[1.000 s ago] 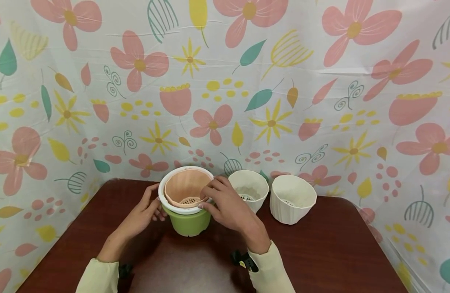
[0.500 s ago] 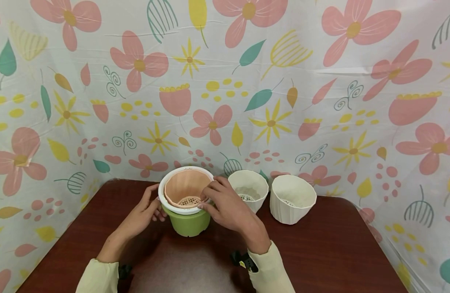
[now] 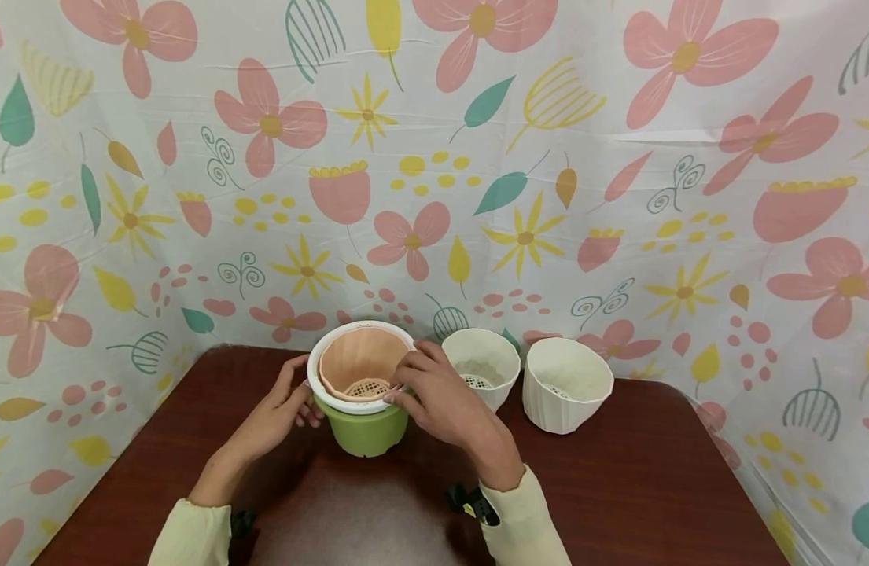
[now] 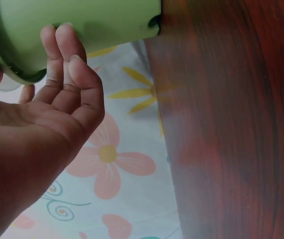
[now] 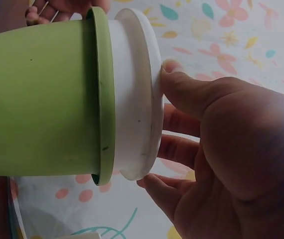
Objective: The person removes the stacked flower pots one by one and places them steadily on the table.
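Note:
In the head view a green flower pot (image 3: 368, 434) stands upright on the table. A white flower pot (image 3: 363, 406) sits inside it, and a peach flower pot (image 3: 359, 358) with a mesh bottom is nested in the white one. My left hand (image 3: 274, 409) holds the stack's left side, thumb and index finger at the rims, other fingers curled against the green wall (image 4: 112, 20). With my right hand (image 3: 444, 397) I grip the right side of the white rim (image 5: 154, 89); the thumb lies on the rim and fingertips reach over the peach edge, hiding part of it.
Two cream ribbed flower pots stand to the right of the stack: a nearer one (image 3: 503, 385) just behind my right hand, and another (image 3: 557, 410) farther right. The dark red-brown table (image 3: 653, 472) ends at a flower-patterned cloth (image 3: 420, 118) behind and beside it.

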`<state>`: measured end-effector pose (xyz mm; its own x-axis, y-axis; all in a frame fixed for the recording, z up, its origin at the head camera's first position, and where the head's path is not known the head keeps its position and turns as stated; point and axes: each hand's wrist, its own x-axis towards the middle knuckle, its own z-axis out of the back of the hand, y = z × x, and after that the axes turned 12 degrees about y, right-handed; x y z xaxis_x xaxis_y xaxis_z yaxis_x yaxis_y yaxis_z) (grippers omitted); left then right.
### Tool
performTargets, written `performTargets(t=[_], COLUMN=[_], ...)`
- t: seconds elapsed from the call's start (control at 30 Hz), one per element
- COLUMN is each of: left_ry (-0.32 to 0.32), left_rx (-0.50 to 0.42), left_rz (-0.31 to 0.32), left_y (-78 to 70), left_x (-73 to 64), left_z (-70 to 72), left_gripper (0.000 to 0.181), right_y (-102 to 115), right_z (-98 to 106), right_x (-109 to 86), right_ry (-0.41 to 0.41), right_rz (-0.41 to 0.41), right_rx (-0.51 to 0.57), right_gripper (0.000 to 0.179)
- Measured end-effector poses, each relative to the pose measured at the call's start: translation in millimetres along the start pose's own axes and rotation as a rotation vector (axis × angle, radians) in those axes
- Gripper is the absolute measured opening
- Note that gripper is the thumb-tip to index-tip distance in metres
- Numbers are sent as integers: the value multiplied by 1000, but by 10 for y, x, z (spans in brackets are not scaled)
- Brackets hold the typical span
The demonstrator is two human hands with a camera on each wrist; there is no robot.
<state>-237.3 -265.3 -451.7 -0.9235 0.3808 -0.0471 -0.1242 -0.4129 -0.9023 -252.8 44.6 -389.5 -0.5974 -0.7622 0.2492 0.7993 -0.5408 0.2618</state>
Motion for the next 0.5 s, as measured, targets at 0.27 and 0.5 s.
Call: performTargets(t=[0.27,0.5], left_ry=[10,7], left_rx=[-1,-4], left_rz=[-4,-7], left_y=[26,27], left_x=[11,11], left_z=[3,0], left_gripper=[50,50], right_y=[10,7], right_z=[15,7], right_x=[5,24], right_ry=[-18,-64], right_rz=[-11,19], right_rx=[7,-1], right_gripper=[15,16])
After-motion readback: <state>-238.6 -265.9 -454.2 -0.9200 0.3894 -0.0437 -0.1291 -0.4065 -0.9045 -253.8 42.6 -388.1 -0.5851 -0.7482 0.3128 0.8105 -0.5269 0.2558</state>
